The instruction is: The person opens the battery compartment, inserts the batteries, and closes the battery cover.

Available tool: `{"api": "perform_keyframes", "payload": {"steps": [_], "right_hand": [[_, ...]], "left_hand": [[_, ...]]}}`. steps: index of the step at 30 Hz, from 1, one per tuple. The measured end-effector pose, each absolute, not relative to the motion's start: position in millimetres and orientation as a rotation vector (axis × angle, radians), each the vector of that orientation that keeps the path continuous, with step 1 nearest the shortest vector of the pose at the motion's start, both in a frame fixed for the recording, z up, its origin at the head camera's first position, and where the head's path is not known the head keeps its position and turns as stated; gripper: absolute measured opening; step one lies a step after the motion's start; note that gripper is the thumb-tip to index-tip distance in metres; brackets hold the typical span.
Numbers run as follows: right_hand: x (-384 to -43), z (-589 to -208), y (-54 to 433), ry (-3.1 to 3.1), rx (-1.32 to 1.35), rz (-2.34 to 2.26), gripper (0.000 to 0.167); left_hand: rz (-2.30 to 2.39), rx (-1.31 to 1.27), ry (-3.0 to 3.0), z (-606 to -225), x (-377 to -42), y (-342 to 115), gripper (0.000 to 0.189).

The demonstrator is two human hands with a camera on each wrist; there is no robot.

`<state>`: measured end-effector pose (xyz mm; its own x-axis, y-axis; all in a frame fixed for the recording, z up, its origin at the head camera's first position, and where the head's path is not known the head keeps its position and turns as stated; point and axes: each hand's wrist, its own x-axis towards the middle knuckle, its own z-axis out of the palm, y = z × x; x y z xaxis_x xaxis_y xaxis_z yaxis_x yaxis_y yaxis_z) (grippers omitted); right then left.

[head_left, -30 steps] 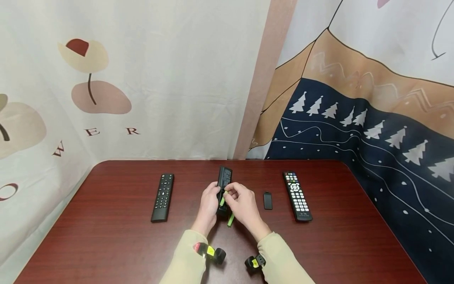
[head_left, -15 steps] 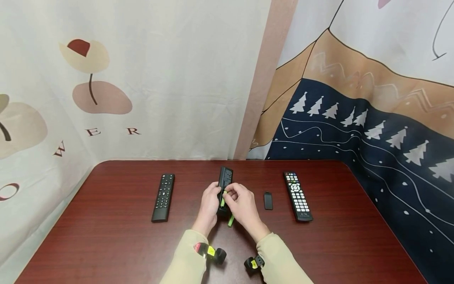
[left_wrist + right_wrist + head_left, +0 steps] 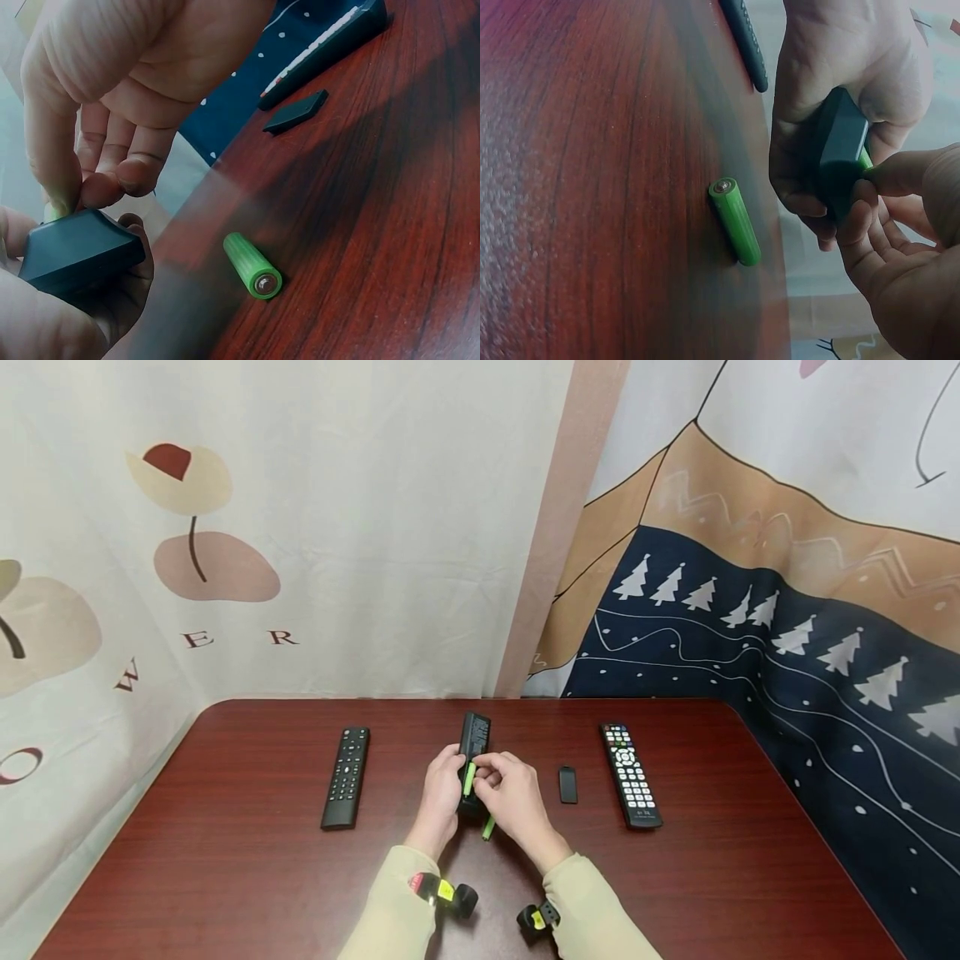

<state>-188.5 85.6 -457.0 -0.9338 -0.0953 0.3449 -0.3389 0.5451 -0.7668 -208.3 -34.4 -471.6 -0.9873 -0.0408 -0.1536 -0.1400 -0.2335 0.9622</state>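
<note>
My left hand point(image 3: 441, 793) grips a black remote control point(image 3: 476, 735), its printed back facing up and its battery compartment uncovered. A green battery point(image 3: 469, 779) lies lengthwise along that compartment. With curled fingers, my right hand point(image 3: 513, 789) holds the battery between thumb and fingertips at the remote's right edge; the right wrist view shows only a sliver of its green side by the thumb. A second green battery point(image 3: 736, 225) lies loose on the table below the remote, its metal tip showing in the left wrist view.
On the reddish-brown table point(image 3: 247, 868), a black remote point(image 3: 345, 778) lies to the left and one with white buttons point(image 3: 630, 775) to the right. Between the hands and the right remote sits a small black battery cover point(image 3: 567, 785). Printed curtains point(image 3: 375, 527) hang behind.
The right fingertips have shifted slightly, and more of the battery at the compartment now shows. The left hand, the remotes, the cover and the loose battery have stayed in place.
</note>
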Motion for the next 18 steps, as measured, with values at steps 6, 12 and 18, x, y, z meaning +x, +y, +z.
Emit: {"api": "perform_keyframes", "payload": {"steps": [6,12,18], "right_hand": [[-188.1,-456.9,86.1,-2.536,0.394,1.329,0.021],[-188.0,-457.3,84.8,-2.494,0.435,1.3,0.02],[-186.9,-459.8,82.8,-2.452,0.466,1.262,0.019]], "left_hand": [[2.402,-0.223,1.913,-470.4,-207.8,-34.2,0.034],[2.422,-0.227,1.891,-469.9,-208.7,-34.2,0.034],[2.421,-0.227,1.862,-470.3,-208.3,-35.0,0.035]]}}
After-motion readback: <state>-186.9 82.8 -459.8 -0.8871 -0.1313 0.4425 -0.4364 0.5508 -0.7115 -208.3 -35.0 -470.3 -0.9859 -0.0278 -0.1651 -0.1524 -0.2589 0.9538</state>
